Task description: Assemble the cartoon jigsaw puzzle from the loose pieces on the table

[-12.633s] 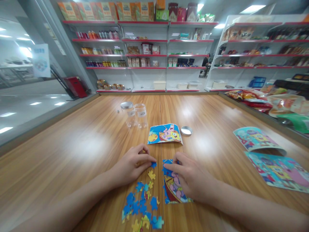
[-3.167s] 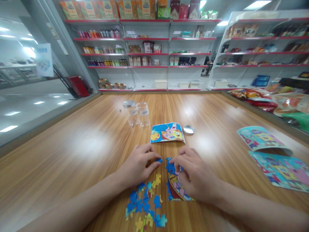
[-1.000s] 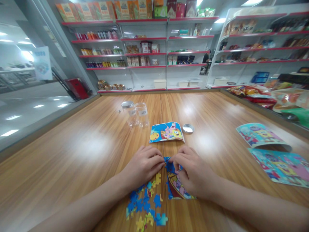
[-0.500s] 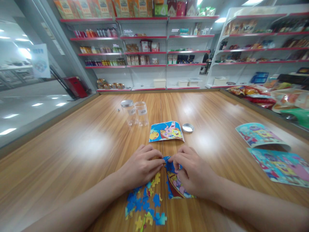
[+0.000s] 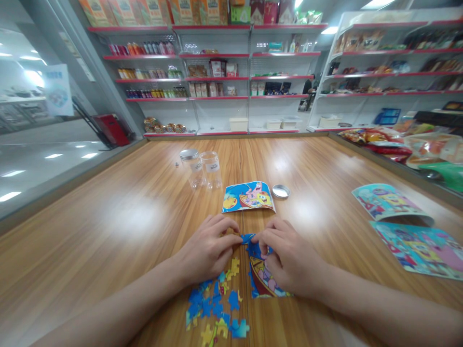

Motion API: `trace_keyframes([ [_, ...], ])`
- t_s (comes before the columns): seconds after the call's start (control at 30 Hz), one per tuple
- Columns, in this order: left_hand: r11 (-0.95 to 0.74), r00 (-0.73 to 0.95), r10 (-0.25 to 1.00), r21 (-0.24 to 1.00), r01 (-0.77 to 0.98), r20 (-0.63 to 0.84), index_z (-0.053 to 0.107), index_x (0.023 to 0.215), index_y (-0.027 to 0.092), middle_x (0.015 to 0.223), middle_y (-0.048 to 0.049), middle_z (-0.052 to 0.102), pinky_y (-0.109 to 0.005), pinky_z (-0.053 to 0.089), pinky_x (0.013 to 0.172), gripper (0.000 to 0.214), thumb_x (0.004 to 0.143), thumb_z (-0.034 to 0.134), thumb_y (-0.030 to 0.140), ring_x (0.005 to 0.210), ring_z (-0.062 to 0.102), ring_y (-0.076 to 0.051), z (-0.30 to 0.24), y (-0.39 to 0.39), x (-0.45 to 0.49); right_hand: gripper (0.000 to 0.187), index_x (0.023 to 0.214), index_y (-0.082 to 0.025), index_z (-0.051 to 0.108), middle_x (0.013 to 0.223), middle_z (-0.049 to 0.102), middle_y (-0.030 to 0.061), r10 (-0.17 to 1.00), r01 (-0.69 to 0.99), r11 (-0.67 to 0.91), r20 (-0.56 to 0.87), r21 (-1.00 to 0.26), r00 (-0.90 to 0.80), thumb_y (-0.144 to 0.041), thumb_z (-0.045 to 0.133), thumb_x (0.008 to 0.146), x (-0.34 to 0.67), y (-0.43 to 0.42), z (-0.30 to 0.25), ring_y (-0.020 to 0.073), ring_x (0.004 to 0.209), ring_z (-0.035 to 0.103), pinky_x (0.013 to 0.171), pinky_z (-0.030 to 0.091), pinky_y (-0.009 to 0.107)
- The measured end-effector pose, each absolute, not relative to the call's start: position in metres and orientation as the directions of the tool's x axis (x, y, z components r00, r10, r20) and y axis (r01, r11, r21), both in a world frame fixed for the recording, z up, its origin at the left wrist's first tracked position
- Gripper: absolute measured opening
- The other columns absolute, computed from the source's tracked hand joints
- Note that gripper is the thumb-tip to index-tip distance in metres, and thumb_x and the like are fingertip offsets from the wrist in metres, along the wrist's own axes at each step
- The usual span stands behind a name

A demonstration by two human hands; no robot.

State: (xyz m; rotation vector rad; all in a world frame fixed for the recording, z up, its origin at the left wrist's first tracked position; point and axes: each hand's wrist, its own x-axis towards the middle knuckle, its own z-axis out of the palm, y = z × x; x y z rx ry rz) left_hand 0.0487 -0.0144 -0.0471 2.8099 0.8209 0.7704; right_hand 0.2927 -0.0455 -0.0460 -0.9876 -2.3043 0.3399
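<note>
Head view. A blue puzzle piece (image 5: 247, 237) is pinched in the fingertips of the left hand (image 5: 208, 250) at the top left corner of the part-built puzzle (image 5: 264, 282), flat on the table (image 5: 126, 217). The right hand (image 5: 289, 260) is curled over that edge; a pinch cannot be told. Loose pieces (image 5: 217, 308) are heaped beside. Fitting is judged in hand: tabs must be aligned, then pressed flat.

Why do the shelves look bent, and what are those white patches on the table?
Head view: the wide lens bows the shelves; the patches on the table are ceiling lights mirrored in its glossy wood; the left hand, right hand and blue piece between them look sharp.
</note>
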Motion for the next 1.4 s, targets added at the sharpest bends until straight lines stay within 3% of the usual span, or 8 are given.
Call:
trace_keyframes([
  [0.3, -0.842, 0.720, 0.537, 0.230, 0.488, 0.439, 0.068, 0.108, 0.019, 0.110, -0.0094, 0.060, -0.042, 0.047, 0.086, 0.027, 0.091, 0.050, 0.009, 0.101, 0.054, -0.024, -0.048, -0.014, 0.049, 0.026, 0.082, -0.019, 0.051, 0.084, 0.063, 0.0038, 0.713, 0.545, 0.701, 0.450, -0.459, -0.538, 0.004, 0.051, 0.070, 0.294, -0.047, -0.046, 0.0233, 0.090, 0.051, 0.080, 0.043, 0.037],
  [0.5, -0.844, 0.702, 0.535, 0.276, 0.459, 0.469, 0.063, 0.114, 0.015, 0.109, -0.0107, 0.061, -0.041, 0.047, 0.086, 0.033, 0.089, 0.047, 0.002, 0.101, 0.054, -0.023, -0.049, -0.013, 0.047, 0.034, 0.086, -0.019, 0.048, 0.112, 0.059, 0.0108, 0.707, 0.596, 0.677, 0.608, -0.433, -0.361, 0.007, 0.050, 0.065, 0.295, -0.045, -0.042, 0.0278, 0.113, 0.051, 0.095, 0.043, 0.043],
  [0.87, -0.853, 0.716, 0.521, 0.259, 0.452, 0.465, 0.067, 0.109, 0.019, 0.107, -0.0094, 0.061, -0.041, 0.047, 0.084, 0.032, 0.088, 0.049, 0.003, 0.099, 0.055, -0.023, -0.051, -0.012, 0.044, 0.034, 0.087, -0.019, 0.051, 0.099, 0.060, 0.0068, 0.786, 0.631, 0.597, 0.520, -0.496, -0.335, 0.005, 0.050, 0.063, 0.294, -0.045, -0.043, 0.0253, 0.100, 0.053, 0.087, 0.043, 0.039],
  [1.07, -0.833, 0.682, 0.553, 0.289, 0.472, 0.480, 0.068, 0.099, 0.019, 0.103, -0.0090, 0.061, -0.040, 0.048, 0.082, 0.028, 0.089, 0.048, 0.003, 0.095, 0.056, -0.022, -0.051, -0.010, 0.040, 0.018, 0.079, -0.021, 0.053, 0.082, 0.058, 0.0013, 0.918, 0.585, 0.333, 0.397, -0.740, -0.021, -0.007, 0.051, 0.068, 0.306, -0.027, -0.047, 0.0198, 0.081, 0.051, 0.074, 0.041, 0.033],
  [1.23, -0.831, 0.688, 0.556, 0.301, 0.468, 0.466, 0.068, 0.104, 0.019, 0.104, -0.0094, 0.063, -0.040, 0.049, 0.084, 0.030, 0.090, 0.047, 0.003, 0.096, 0.057, -0.022, -0.050, -0.010, 0.038, 0.005, 0.076, -0.020, 0.051, 0.063, 0.044, -0.0038, 0.935, 0.566, 0.231, 0.342, -0.792, 0.098, -0.016, 0.050, 0.076, 0.314, -0.014, -0.053, 0.0153, 0.061, 0.044, 0.056, 0.034, 0.028],
  [1.33, -0.831, 0.690, 0.556, 0.329, 0.449, 0.462, 0.065, 0.113, 0.019, 0.109, -0.0097, 0.064, -0.041, 0.049, 0.088, 0.030, 0.092, 0.048, 0.006, 0.101, 0.057, -0.022, -0.050, -0.010, 0.041, 0.006, 0.076, -0.020, 0.053, 0.062, 0.044, -0.0036, 0.935, 0.563, 0.230, 0.341, -0.794, 0.098, -0.015, 0.049, 0.077, 0.314, -0.014, -0.053, 0.0154, 0.061, 0.045, 0.057, 0.036, 0.028],
  [1.4, -0.814, 0.675, 0.580, 0.353, 0.461, 0.456, 0.064, 0.117, 0.018, 0.111, -0.0098, 0.064, -0.042, 0.049, 0.091, 0.027, 0.094, 0.051, 0.012, 0.103, 0.057, -0.023, -0.050, -0.011, 0.046, 0.012, 0.079, -0.019, 0.060, 0.071, 0.051, -0.0006, 0.935, 0.564, 0.263, 0.352, -0.782, 0.052, -0.012, 0.051, 0.075, 0.311, -0.017, -0.051, 0.0177, 0.072, 0.051, 0.066, 0.042, 0.030],
])
